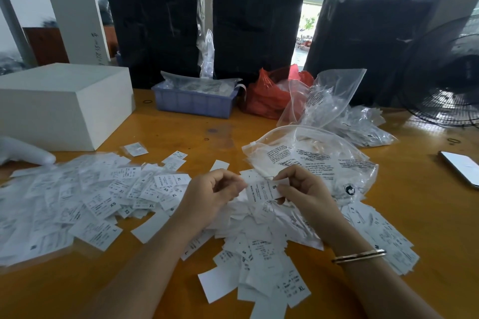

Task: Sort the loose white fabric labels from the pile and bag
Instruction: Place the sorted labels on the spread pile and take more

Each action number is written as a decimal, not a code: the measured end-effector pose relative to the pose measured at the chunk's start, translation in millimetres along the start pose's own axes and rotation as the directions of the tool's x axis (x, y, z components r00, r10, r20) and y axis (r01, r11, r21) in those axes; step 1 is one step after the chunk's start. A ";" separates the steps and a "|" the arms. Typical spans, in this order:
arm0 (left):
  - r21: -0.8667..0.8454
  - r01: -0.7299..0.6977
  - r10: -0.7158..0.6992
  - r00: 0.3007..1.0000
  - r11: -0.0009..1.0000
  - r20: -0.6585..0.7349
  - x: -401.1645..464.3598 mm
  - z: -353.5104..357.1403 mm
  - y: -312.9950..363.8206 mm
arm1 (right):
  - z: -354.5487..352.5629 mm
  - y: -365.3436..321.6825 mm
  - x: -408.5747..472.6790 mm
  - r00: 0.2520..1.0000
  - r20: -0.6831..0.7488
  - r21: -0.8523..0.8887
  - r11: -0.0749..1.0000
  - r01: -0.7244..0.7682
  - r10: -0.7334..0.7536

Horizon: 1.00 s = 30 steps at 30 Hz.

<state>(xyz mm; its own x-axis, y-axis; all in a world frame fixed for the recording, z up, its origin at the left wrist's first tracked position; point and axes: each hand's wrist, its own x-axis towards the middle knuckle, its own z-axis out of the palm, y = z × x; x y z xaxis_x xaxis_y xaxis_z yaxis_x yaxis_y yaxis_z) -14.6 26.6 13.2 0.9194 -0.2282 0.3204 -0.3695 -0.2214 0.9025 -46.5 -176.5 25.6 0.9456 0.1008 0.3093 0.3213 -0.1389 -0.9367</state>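
Note:
A wide pile of loose white fabric labels (98, 202) printed with sizes such as XS, XL and S covers the orange table (420, 215). My left hand (210, 194) and my right hand (303, 189) meet above the pile's middle. Both pinch a white label marked S (261, 190), the left at its left edge, the right at its top right. Just behind my hands lies a clear printed plastic bag (311, 155). More labels (261, 267) lie between my forearms, and a row of them (383, 235) sits to the right of my right wrist.
A white box (59, 103) stands at the left, a blue tray (194, 101) of bagged labels at the back. A red plastic bag (267, 96) and clear bags (334, 101) lie back right. A fan (448, 80) and a phone (461, 167) are on the right.

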 end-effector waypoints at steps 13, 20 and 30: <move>-0.134 0.021 -0.018 0.999 0.991 0.029 -1.7 2.3 7.9 | 1.2 -2.7 -0.5 0.999 -0.044 0.035 0.999 0.008 -0.007; -0.183 0.043 -0.042 0.999 0.982 0.009 -0.9 4.2 3.8 | 1.2 -3.5 -0.4 0.999 -0.042 0.053 0.999 0.012 -0.010; -0.250 0.054 -0.047 0.998 0.967 0.034 -2.1 7.9 8.0 | 1.0 -3.4 0.6 0.998 -0.066 0.050 0.999 -0.002 0.005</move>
<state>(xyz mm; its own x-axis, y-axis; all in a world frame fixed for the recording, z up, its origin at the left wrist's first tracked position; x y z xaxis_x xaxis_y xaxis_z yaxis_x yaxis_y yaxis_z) -20.5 17.8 17.5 0.9307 -0.2492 0.2678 -0.2739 0.0106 0.9617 -47.1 -175.0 28.8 0.9486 0.0349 0.3146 0.3165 -0.0902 -0.9443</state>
